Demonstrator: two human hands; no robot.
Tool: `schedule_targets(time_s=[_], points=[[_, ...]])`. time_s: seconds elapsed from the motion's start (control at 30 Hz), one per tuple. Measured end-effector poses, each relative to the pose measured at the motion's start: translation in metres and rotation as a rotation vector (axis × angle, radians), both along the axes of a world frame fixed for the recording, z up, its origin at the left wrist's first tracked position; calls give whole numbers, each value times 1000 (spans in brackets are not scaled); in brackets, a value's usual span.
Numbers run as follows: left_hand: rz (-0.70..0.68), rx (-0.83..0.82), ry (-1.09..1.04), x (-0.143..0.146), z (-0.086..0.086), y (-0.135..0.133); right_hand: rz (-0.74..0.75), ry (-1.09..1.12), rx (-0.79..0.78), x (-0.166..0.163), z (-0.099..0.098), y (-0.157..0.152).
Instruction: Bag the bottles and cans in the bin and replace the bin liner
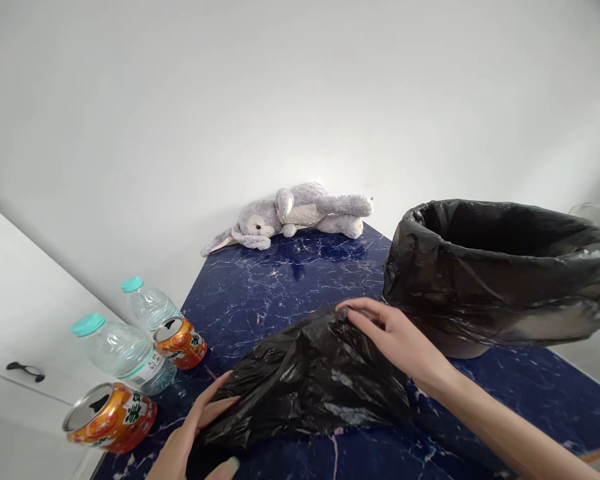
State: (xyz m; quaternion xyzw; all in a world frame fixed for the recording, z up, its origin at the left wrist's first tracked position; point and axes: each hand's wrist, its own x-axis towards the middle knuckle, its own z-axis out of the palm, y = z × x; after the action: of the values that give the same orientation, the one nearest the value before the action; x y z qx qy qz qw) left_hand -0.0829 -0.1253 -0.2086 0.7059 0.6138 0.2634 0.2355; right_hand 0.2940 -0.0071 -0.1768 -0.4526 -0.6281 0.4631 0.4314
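A crumpled black plastic bag lies spread on the blue marbled table in front of me. My left hand is at the bag's left end, its fingers against the plastic and its thumb held apart from them. On the bag's upper right edge, the bent fingers of my right hand take hold of the plastic; their tips are partly hidden. Just beyond my right hand stands a bin lined with another black bag, which is folded over its rim.
Two orange drink cans and two clear plastic bottles with teal caps stand along the left edge of the table. A grey plush rabbit lies at the back by the wall. A white cabinet is at the left.
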Motion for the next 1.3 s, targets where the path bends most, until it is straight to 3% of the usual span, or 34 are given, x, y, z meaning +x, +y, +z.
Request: schedule_targets(time_s=[0.1,0.2,0.3,0.37,0.43,0.53,0.63,0.77,0.9,1.13,1.3], points=[[151,-7,51,5,0,18,-160,7,156,-14,5,6],[312,-13,93,9,1,35,-300,-200,560,-32,7,-16],[375,170,259,23,5,46,-60,-497,815,-55,3,-36],[323,440,415,38,9,49,143,-669,773,-70,-7,-37],[178,641,563,52,11,53,250,-781,662,-83,-21,-27],[-142,625,727,59,6,63,310,-857,528,-94,-45,-4],[-269,516,794,42,-11,77,347,-846,417,-91,-65,16],[-213,341,762,10,-30,83,382,-736,426,-76,-80,38],[-144,217,707,-6,-32,72,366,-682,501,-63,-89,53],[-91,216,624,-17,-32,56,385,-634,534,-55,-93,64],[1,335,561,-21,-30,37,518,-519,374,-38,-72,72]])
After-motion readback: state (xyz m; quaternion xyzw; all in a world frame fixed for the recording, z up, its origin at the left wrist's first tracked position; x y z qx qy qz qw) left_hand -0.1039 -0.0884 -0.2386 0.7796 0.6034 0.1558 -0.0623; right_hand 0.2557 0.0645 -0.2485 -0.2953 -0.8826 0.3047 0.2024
